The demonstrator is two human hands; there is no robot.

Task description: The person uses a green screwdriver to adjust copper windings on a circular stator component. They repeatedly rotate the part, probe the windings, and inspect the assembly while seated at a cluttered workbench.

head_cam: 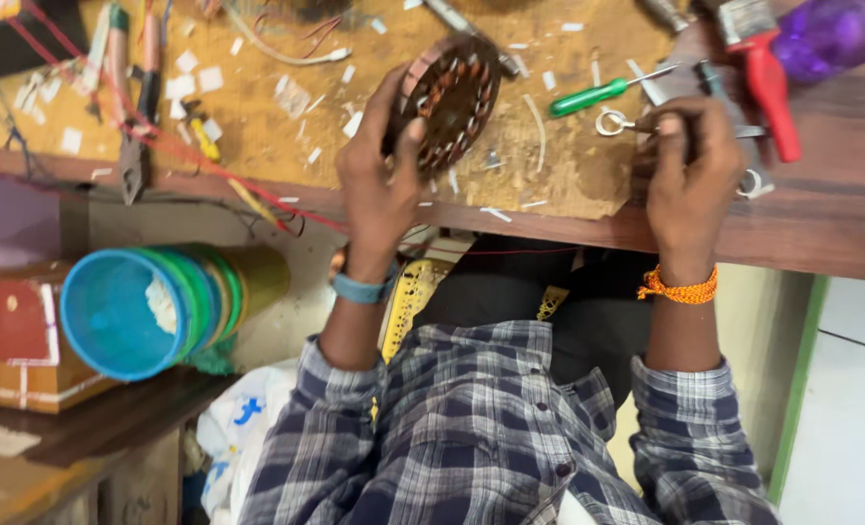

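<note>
A person in a plaid shirt (471,428) worked at a cluttered wooden workbench (277,146), seen from a head-worn camera looking down. The left hand (379,185) gripped a round motor stator (449,97) ringed with copper windings, holding it tilted on edge above the bench top — thumb on its near rim, fingers curled behind. The right hand (690,165) rested closed at the bench's darker right end, its fingertips pinched over a pair of scissors (627,123), whose ring handles showed beside the knuckles; whether it had actually lifted them could not be told. Just beyond lay a green-handled screwdriver (593,95) and a red-handled brush (768,73), with a purple bottle (836,34) at the far corner. White scraps of paper and loose red wires (160,136) littered the bench — and a stack of blue and green tubs (151,306) sat lower left.
</note>
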